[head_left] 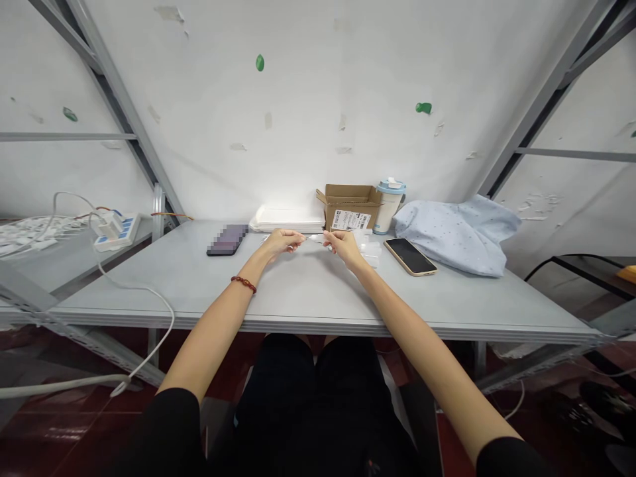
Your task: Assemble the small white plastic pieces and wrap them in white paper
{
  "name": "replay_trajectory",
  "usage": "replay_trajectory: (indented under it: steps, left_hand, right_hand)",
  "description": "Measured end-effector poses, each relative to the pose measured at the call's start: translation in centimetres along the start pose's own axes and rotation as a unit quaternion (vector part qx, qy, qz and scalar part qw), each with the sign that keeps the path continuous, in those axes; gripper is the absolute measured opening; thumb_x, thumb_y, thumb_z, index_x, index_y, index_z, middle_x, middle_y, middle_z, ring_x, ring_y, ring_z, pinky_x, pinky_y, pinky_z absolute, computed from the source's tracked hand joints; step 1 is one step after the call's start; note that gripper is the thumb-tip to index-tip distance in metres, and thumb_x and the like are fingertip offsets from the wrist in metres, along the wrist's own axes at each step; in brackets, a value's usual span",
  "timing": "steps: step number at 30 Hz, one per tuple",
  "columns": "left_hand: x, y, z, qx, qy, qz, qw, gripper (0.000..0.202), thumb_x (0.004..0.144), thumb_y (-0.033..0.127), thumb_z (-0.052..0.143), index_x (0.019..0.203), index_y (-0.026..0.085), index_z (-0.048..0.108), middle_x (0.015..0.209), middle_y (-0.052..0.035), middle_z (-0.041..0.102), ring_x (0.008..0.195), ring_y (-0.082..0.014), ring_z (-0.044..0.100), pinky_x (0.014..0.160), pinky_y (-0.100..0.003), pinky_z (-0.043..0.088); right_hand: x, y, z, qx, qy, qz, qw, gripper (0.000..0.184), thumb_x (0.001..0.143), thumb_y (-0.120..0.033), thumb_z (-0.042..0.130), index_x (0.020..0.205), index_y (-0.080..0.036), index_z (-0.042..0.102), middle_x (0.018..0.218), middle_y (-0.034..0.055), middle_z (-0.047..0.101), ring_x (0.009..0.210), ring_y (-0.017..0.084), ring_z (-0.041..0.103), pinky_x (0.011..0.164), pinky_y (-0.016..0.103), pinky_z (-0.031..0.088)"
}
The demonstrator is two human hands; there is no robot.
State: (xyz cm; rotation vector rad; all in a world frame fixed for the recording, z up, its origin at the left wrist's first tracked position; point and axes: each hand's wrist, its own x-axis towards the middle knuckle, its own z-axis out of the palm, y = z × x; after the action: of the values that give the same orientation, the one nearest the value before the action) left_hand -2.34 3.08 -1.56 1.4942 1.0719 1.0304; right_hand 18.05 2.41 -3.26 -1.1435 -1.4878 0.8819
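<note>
Work sat at the centre of the frame, over the grey table [308, 298]. A small white piece [316, 238] bridged the gap between the two hands there; its exact kind was too small to tell. The left hand [284, 244] had a narrow fingertip pinch on its left end, and the right hand [344, 246] pinched the right end likewise. In my judgement, good handling called for light, even pressure, both ends in line and only small force, since so slim a piece could have bent or slipped. Resting the wrists on the table would probably have helped. Clear plastic items [371, 252] lay just beside the right hand, right of centre, before the cardboard box [352, 209]; its knuckles needed to clear them.
</note>
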Motion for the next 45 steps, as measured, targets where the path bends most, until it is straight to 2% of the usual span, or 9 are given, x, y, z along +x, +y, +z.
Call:
replay_trajectory:
  steps: [6, 12, 16, 23, 27, 37, 41, 45]
  left_hand:
    - [-0.1, 0.1, 0.2, 0.011, -0.001, 0.004, 1.000, 0.027, 0.056, 0.036, 0.080, 0.067, 0.014, 0.069, 0.060, 0.0002, 0.054, 0.055, -0.0095, 0.044, 0.056, -0.028, 0.033]
    - [-0.3, 0.6, 0.3, -0.019, -0.014, -0.015, 1.000, 0.028, 0.060, 0.037, 0.077, 0.070, 0.013, 0.069, 0.066, -0.0024, 0.058, 0.058, -0.0103, 0.048, 0.056, -0.027, 0.034]
    - [-0.3, 0.5, 0.4, -0.004, -0.017, -0.012, 1.000, 0.032, 0.057, 0.040, 0.081, 0.066, 0.013, 0.067, 0.065, -0.0018, 0.058, 0.057, -0.0095, 0.047, 0.056, -0.026, 0.034]
    - [0.0, -0.2, 0.5, 0.014, -0.021, 0.006, 1.000, 0.033, 0.050, 0.039, 0.083, 0.063, 0.012, 0.069, 0.062, -0.0027, 0.060, 0.054, -0.0089, 0.045, 0.055, -0.026, 0.034]
    - [0.1, -0.5, 0.5, 0.010, -0.018, 0.011, 1.000, 0.031, 0.050, 0.038, 0.082, 0.061, 0.013, 0.069, 0.060, -0.0029, 0.060, 0.052, -0.0084, 0.044, 0.054, -0.026, 0.033]
    - [0.1, -0.7, 0.4, 0.006, -0.026, 0.011, 1.000, 0.027, 0.054, 0.035, 0.082, 0.061, 0.012, 0.069, 0.061, -0.0037, 0.061, 0.052, -0.0084, 0.044, 0.055, -0.026, 0.033]
    - [0.1, -0.6, 0.4, -0.018, -0.032, 0.004, 0.999, 0.036, 0.053, 0.042, 0.085, 0.065, 0.012, 0.070, 0.064, -0.0040, 0.062, 0.053, -0.0083, 0.045, 0.055, -0.026, 0.034]
    - [0.1, -0.2, 0.5, -0.049, -0.029, -0.024, 0.998, 0.046, 0.063, 0.056, 0.078, 0.069, 0.011, 0.070, 0.064, -0.0043, 0.061, 0.054, -0.0088, 0.047, 0.057, -0.026, 0.037]
  right_hand:
    - [0.0, 0.2, -0.1, -0.042, 0.008, -0.021, 0.999, 0.044, 0.076, -0.057, 0.059, 0.063, -0.016, 0.061, 0.065, 0.0046, 0.065, 0.049, 0.009, 0.039, 0.051, 0.025, 0.034]
    - [0.2, 0.1, -0.2, -0.028, 0.007, -0.022, 0.999, 0.045, 0.076, -0.058, 0.058, 0.062, -0.015, 0.063, 0.061, 0.0029, 0.062, 0.048, 0.009, 0.039, 0.051, 0.025, 0.034]
    - [0.3, 0.4, -0.2, -0.025, -0.002, -0.030, 0.999, 0.045, 0.076, -0.057, 0.059, 0.063, -0.015, 0.063, 0.060, 0.0019, 0.061, 0.048, 0.008, 0.039, 0.050, 0.024, 0.034]
    - [0.0, 0.9, 0.4, -0.016, -0.004, -0.005, 1.000, 0.040, 0.077, -0.052, 0.060, 0.063, -0.015, 0.061, 0.062, 0.0029, 0.064, 0.046, 0.008, 0.039, 0.048, 0.023, 0.034]
    - [-0.4, 0.7, 0.8, -0.001, -0.002, 0.007, 1.000, 0.036, 0.078, -0.047, 0.060, 0.064, -0.014, 0.062, 0.062, 0.0032, 0.065, 0.045, 0.007, 0.040, 0.048, 0.023, 0.035]
    - [-0.9, 0.2, 0.9, 0.021, -0.002, 0.015, 1.000, 0.035, 0.077, -0.045, 0.065, 0.060, -0.015, 0.060, 0.060, 0.0030, 0.064, 0.044, 0.007, 0.040, 0.047, 0.023, 0.036]
    - [-0.8, 0.0, 0.7, 0.037, -0.014, 0.015, 0.999, 0.037, 0.078, -0.047, 0.065, 0.059, -0.015, 0.060, 0.059, 0.0027, 0.063, 0.044, 0.007, 0.040, 0.047, 0.023, 0.035]
    - [-0.5, -0.4, 0.6, 0.062, -0.007, 0.009, 0.998, 0.043, 0.077, -0.052, 0.064, 0.057, -0.015, 0.058, 0.059, 0.0029, 0.063, 0.044, 0.006, 0.040, 0.047, 0.023, 0.035]
